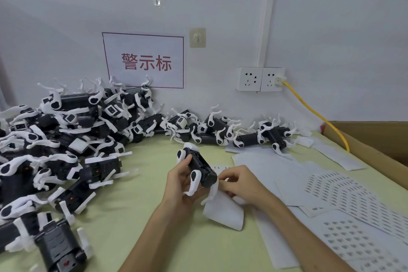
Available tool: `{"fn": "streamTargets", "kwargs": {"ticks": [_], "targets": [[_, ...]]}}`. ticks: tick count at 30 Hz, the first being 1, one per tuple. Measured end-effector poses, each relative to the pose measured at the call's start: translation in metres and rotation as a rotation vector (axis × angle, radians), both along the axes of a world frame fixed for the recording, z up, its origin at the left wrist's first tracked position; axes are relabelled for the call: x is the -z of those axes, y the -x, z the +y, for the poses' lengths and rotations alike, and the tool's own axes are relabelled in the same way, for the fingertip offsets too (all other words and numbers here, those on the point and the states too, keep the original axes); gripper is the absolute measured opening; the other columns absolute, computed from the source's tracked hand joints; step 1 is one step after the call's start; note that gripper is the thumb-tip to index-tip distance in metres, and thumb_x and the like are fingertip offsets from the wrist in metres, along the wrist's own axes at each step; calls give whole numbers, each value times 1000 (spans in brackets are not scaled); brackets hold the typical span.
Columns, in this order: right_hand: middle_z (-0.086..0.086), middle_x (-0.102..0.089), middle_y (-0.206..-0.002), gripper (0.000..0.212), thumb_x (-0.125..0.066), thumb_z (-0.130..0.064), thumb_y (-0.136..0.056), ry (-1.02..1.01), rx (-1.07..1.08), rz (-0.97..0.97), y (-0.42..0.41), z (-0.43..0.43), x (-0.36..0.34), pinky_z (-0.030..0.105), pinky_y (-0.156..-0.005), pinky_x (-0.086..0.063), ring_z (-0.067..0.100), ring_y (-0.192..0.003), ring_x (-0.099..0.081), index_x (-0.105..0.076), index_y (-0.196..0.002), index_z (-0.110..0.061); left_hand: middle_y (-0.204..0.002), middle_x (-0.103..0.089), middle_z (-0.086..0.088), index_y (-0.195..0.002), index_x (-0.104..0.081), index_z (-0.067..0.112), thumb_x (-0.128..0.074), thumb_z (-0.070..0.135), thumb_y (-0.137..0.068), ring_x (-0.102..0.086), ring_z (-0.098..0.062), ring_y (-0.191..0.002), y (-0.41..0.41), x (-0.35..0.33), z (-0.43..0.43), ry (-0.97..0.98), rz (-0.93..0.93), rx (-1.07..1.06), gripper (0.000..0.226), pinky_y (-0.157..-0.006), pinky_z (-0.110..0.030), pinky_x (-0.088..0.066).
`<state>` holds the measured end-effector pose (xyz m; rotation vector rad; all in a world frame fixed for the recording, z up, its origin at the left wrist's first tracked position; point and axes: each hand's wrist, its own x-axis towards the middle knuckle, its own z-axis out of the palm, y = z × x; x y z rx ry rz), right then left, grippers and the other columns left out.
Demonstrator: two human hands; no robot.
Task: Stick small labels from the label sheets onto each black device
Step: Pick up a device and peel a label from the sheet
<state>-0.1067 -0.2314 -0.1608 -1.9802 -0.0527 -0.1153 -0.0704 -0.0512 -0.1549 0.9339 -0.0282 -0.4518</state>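
The left hand [178,185] clasps a black box-shaped device with white plastic legs [202,166] just above the pale green table [154,205]. The right hand [238,180] pinches that device's near end with curled fingertips; white printed label sheets [344,194] lie to its right

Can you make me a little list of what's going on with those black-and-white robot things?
left hand: grips one black device
right hand: curled fingertips at that device's end; any label too small to see
pile: many more devices, left and along the wall
label sheets: spread on the right
table: pale green
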Motion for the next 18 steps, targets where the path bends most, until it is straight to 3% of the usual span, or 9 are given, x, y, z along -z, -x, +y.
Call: {"fn": "streamTargets", "kwargs": {"ticks": [3, 7, 10, 18], "targets": [[-9, -75, -76, 35, -73, -7, -89, 10, 5, 5, 1, -1, 0, 20, -60, -51, 8, -64, -62, -80, -69, -35, -92, -66, -17, -102, -67, 8, -65, 35, -95, -66, -31, -84, -1, -1, 1, -5, -1, 1, 28, -69, -36, -58], [-7, -70, -62, 31, -74, -10, -89, 32, 79, 17, -3, 3, 5, 28, -57, -54, 10, -56, -59, -77, -65, -28, -89, -52, -13, -109, -68, 11, -74, 33, -80, -54, -24, -75, 4, 2, -10, -18, -10, -14, 37, -70, -32, -41], [-5, -65, -56, 30, -73, -11, -89, 19, 105, 53, -5, 3, 7, 29, -52, -51, 13, -52, -56, -76, -63, -26, -79, -57, -10, -110, -69, 15, -68, 32, -90, -57, -22, -70, 4, 4, -12, -33, -54, -3, 26, -71, -33, -43], [2, -68, -65, 21, -71, -8, -91, -63, 97, 75, -5, 5, 6, 26, -52, -49, 18, -54, -60, -77, -71, -12, -81, -63, -10, -111, -67, 16, -61, 31, -98, -61, -24, -74, 3, 5, -12, -82, -115, 10, 21, -75, -35, -45]]}}
